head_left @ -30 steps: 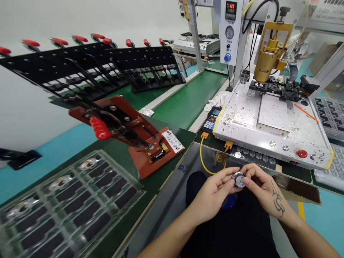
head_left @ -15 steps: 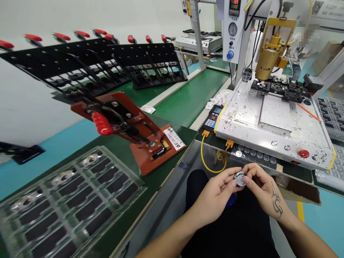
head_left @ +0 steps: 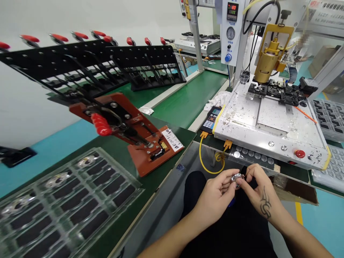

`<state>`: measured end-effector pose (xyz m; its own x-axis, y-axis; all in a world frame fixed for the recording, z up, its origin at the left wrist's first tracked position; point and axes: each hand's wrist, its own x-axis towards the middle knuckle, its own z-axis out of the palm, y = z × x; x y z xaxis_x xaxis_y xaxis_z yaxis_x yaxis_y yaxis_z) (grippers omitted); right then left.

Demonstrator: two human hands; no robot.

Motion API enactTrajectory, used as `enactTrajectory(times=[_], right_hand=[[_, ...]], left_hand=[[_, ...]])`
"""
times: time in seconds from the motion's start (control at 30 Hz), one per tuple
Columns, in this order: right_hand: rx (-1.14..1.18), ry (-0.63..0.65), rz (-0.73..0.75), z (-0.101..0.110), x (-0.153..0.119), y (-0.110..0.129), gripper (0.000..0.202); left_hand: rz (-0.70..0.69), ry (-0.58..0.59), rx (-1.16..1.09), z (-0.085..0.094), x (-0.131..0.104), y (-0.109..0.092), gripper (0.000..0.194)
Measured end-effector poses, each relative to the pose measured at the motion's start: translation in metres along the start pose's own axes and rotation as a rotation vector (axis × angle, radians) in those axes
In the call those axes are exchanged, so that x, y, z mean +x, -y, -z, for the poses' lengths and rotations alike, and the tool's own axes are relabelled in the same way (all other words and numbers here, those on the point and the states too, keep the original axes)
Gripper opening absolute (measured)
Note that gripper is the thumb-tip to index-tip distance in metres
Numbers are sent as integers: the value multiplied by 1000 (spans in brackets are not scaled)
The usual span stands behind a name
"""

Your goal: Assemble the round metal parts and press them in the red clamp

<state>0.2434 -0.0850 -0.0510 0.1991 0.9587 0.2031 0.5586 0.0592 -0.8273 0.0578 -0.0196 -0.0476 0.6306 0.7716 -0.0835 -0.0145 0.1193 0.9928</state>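
Observation:
A small round silver part is held above my lap, between both hands. My left hand pinches it from the left with thumb and fingers. From the right, the thumb of my right hand presses on its face while the fingers curl beside its edge. To the left lies a clear tray with dark inserts and several shiny metal parts along its far side. Between tray and hands stands a reddish-brown clamp fixture with a red handle.
A white machine with a gold dispensing head stands at the right. Black racks with red-handled clamps are at the back left. A keypad controller and yellow cable lie ahead. A person is at the far right.
The silver part has been tilted, so its printed face no longer shows. My right hand's fingers have shifted on it, and the whole view has moved slightly.

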Motion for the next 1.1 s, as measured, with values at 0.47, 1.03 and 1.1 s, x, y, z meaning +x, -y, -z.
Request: enactTrajectory(times=[0.47,1.03,1.1], right_hand=[[698,173,-303,-18,26,6,37],[648,243,-301,-21,22,17,41],[649,254,-302,-21,23,17,41]], left_hand=[[-65,-136,64,16,1,-12,36],[-25,-125,-67,23,-4,-20,25],[-34,-128,-62,23,-4,-20,24]])
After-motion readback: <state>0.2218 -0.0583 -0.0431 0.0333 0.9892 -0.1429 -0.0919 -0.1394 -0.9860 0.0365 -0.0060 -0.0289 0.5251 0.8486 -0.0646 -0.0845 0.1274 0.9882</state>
